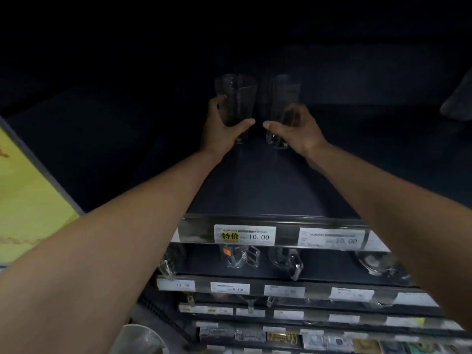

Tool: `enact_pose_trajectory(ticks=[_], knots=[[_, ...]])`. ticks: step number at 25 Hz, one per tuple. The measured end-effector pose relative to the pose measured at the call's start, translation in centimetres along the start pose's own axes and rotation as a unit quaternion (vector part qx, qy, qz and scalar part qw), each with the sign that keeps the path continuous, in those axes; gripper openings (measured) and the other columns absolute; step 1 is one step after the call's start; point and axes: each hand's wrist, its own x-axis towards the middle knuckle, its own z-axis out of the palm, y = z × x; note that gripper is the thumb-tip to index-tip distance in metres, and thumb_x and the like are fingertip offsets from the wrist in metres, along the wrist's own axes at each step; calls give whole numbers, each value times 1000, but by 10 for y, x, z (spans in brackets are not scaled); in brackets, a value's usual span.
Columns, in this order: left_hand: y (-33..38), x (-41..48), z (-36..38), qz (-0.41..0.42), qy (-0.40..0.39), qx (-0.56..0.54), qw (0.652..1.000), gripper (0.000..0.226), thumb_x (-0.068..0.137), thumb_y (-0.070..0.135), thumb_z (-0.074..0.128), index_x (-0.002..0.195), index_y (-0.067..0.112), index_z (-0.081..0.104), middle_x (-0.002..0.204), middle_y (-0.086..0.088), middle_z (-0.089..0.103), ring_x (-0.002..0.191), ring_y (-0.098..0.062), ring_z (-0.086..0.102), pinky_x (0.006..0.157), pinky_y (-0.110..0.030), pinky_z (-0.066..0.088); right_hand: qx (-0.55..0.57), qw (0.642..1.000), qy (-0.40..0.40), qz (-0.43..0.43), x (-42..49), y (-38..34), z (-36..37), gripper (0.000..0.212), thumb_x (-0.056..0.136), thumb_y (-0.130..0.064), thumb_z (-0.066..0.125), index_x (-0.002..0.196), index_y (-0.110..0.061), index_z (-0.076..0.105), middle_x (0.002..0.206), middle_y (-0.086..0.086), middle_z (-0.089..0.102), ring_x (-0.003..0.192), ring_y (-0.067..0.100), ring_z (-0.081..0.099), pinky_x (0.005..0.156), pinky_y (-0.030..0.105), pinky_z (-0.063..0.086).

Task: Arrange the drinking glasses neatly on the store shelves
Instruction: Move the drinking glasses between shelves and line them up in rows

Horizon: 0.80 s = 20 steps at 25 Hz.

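Below the price label (244,234), bottom left: one loose glass rim (138,338), not on any shelf. Directly under the label are glass mugs (240,256) on a lower shelf, too blurred to judge the row.

Behind the label, the top shelf (255,185) is bare dark surface up to the hands.

Far behind the label, at the shelf's back:
- Left hand (219,129) is wrapped round the left glass (236,98).
- Right hand (296,131) is wrapped round the right glass (283,98).
- Both glasses are upright and side by side with a narrow gap. Their bases are at shelf level, but I can't tell if they touch.
- It's too dark to rule out a third glass between them.

My read: early stage. This pair isn't released, the loose glass is left to place, and most of the top shelf is unfilled.
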Motion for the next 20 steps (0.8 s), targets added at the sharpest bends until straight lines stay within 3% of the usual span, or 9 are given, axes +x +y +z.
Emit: enact_pose_trajectory(ticks=[3, 6, 9, 13, 16, 20], knots=[[-8, 19, 5, 5, 24, 22, 999, 85, 78, 32, 84, 146, 14, 38, 140, -6, 55, 125, -16, 54, 103, -28, 48, 2, 1000, -3, -3, 27, 3, 9, 82, 72, -42, 85, 140, -24, 41, 132, -3, 59, 118, 12, 57, 104, 30, 47], [-5, 27, 13, -12, 54, 43, 998, 75, 81, 29, 82, 141, 10, 40, 135, -6, 57, 113, -10, 54, 87, -16, 44, 10, 1000, 10, -5, 39, 7, 20, 81, 79, -28, 82, 144, -17, 35, 130, 0, 59, 109, 9, 60, 91, 22, 51], [-7, 37, 16, -38, 97, 28, 994, 64, 83, 25, 80, 131, 6, 42, 127, -6, 61, 110, -15, 59, 79, -19, 44, -18, 999, 37, -4, 53, 10, 32, 80, 82, -24, 81, 142, -13, 29, 130, 3, 56, 109, 11, 57, 91, 21, 47], [-8, 50, 16, -62, 128, 24, 990, 56, 83, 25, 80, 121, 4, 44, 125, -6, 62, 109, -19, 61, 80, -22, 46, -100, 994, 50, -12, 78, 13, 42, 80, 80, -40, 79, 137, -14, 30, 141, 7, 51, 124, 22, 51, 110, 39, 39], [-14, 64, 19, -58, 138, 42, 988, 56, 84, 29, 78, 125, 6, 47, 129, -12, 59, 116, -25, 59, 89, -32, 51, -172, 983, 60, -29, 93, 15, 50, 73, 81, -49, 74, 134, -15, 37, 138, 7, 53, 125, 27, 50, 110, 48, 35], [-20, 81, 23, -80, 137, 61, 985, 54, 88, 29, 74, 130, 6, 50, 133, -13, 59, 121, -28, 58, 97, -38, 51, -242, 967, 60, -57, 108, 12, 56, 72, 86, -53, 67, 137, -11, 39, 139, 12, 51, 126, 31, 49, 109, 47, 34]])
